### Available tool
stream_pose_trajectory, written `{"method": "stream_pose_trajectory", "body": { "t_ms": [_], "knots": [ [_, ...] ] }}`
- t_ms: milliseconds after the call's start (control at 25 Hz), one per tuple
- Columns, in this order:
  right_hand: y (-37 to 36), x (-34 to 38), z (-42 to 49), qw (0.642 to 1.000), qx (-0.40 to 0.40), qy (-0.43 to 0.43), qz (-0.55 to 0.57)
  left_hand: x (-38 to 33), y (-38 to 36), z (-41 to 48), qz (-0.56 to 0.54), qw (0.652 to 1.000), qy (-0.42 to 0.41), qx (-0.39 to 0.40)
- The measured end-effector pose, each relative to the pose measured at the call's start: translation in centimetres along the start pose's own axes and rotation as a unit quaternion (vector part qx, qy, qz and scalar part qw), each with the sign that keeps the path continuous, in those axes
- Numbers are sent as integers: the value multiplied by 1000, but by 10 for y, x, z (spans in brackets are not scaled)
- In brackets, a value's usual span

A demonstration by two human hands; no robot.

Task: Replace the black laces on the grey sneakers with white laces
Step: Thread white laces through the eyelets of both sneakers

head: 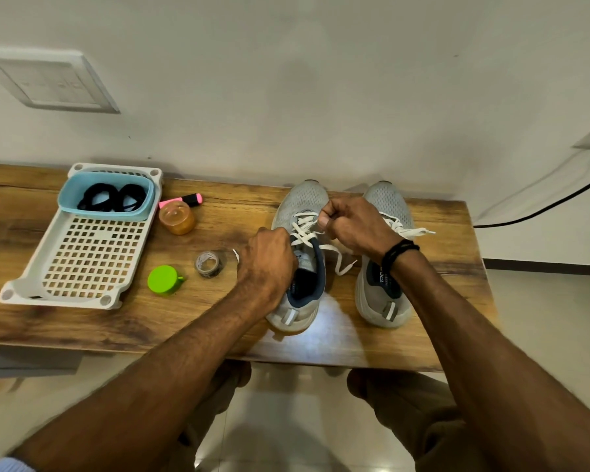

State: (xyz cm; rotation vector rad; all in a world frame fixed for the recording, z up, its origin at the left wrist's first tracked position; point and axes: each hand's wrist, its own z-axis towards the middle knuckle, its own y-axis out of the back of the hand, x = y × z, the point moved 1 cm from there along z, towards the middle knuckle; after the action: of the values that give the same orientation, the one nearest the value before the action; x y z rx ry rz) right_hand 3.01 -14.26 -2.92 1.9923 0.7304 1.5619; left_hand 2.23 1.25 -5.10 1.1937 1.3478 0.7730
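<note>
Two grey sneakers stand side by side on the wooden table, toes toward the wall. The left sneaker carries a white lace crossed through its eyelets. My left hand grips one strand of that lace at the shoe's left side; the lace tip sticks out beside my knuckles. My right hand pinches the other strand just above the eyelets, fingers curled. The right sneaker also has a white lace, partly hidden behind my right wrist. The black laces lie coiled in a blue bin.
A white perforated tray holds the blue bin at the left. Beside it lie a pink highlighter, an orange jar, a tape roll and a green cap. A black cable hangs at the right wall.
</note>
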Motion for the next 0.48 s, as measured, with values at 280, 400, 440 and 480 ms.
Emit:
{"method": "stream_pose_trajectory", "body": {
  "t_ms": [280, 400, 440, 480],
  "knots": [
    [4, -7, 7, 997, -16, 19, -76, 3, -2, 1, -5, 1000, 6, -15],
    [-1, 6, 5, 995, -12, 52, -80, 3, -3, 1, -9, 1000, 8, -21],
    [-5, 10, 4, 995, -3, 61, -80, 3, -3, 1, -9, 1000, 9, -22],
    [-11, 13, 3, 993, 3, 69, -94, 3, -2, 1, -9, 1000, 10, -20]
  ]
}}
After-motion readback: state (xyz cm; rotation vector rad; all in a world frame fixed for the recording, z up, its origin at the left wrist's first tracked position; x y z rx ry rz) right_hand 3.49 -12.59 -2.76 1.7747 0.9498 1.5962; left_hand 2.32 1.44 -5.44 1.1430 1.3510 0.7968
